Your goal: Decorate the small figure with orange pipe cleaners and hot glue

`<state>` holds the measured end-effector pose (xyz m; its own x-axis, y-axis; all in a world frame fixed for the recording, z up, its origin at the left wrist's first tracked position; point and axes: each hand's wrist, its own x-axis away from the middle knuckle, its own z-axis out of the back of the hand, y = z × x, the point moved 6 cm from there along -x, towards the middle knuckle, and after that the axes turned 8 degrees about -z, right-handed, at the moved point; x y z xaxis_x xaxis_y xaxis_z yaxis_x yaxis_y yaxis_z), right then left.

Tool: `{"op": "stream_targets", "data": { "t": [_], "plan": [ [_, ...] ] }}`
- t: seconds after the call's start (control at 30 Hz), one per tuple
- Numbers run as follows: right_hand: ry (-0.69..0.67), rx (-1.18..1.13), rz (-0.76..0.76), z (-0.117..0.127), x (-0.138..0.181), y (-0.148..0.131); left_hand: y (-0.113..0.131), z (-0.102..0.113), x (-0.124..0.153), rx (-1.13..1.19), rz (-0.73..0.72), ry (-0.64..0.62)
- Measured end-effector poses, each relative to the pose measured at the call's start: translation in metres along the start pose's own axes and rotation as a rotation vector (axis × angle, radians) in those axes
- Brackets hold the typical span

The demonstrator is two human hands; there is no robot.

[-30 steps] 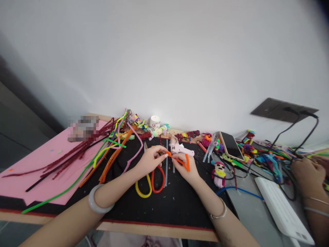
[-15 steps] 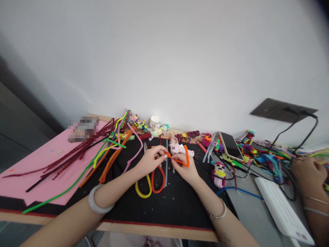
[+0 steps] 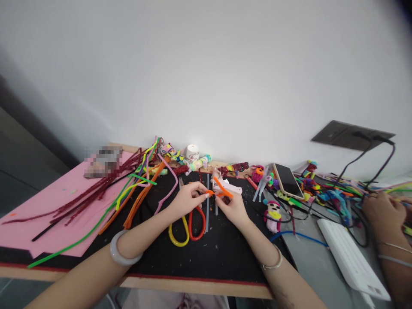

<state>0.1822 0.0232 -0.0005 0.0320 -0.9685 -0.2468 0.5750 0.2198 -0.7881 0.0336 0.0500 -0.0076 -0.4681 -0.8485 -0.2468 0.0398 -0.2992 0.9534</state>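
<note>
Both hands meet over the black mat point(image 3: 231, 257), pinching one orange pipe cleaner point(image 3: 222, 187). My left hand point(image 3: 190, 198) is closed on its curled end. My right hand point(image 3: 234, 209) grips it a little to the right, and a bent length sticks up and leftward above those fingers. Scissors point(image 3: 197, 225) with one yellow and one red handle lie under my left hand, blades partly hidden. Beside them is a clear glue stick point(image 3: 207, 214). A pale pink glue gun point(image 3: 230, 186) lies just behind my right hand.
Pipe cleaners point(image 3: 141, 199) in several colours lie on pink sheets point(image 3: 38, 197) at left. A white cup point(image 3: 192, 152) stands by the wall. To the right are a small pipe-cleaner doll point(image 3: 273, 214), a phone point(image 3: 289, 182), a white power strip point(image 3: 349, 253), black cables and another person's hand point(image 3: 383, 214).
The free length of orange pipe cleaner has swung from upright at the right of my right hand to a leftward slant. The hands remain close together, and the view has shifted slightly.
</note>
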Motion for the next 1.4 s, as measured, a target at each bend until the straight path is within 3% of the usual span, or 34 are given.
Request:
{"op": "stream_targets", "data": {
  "t": [0.47,1.13,1.4],
  "plan": [
    [-0.012,0.000,-0.057,0.000,-0.001,-0.001,0.000,-0.002,-0.001,0.081,-0.009,-0.025],
    [-0.012,0.018,-0.010,0.002,0.000,-0.007,0.000,-0.004,0.000,0.091,-0.002,-0.014],
    [0.077,0.034,0.008,0.008,0.002,-0.011,0.000,-0.009,0.002,0.060,0.023,-0.122]
  ]
}}
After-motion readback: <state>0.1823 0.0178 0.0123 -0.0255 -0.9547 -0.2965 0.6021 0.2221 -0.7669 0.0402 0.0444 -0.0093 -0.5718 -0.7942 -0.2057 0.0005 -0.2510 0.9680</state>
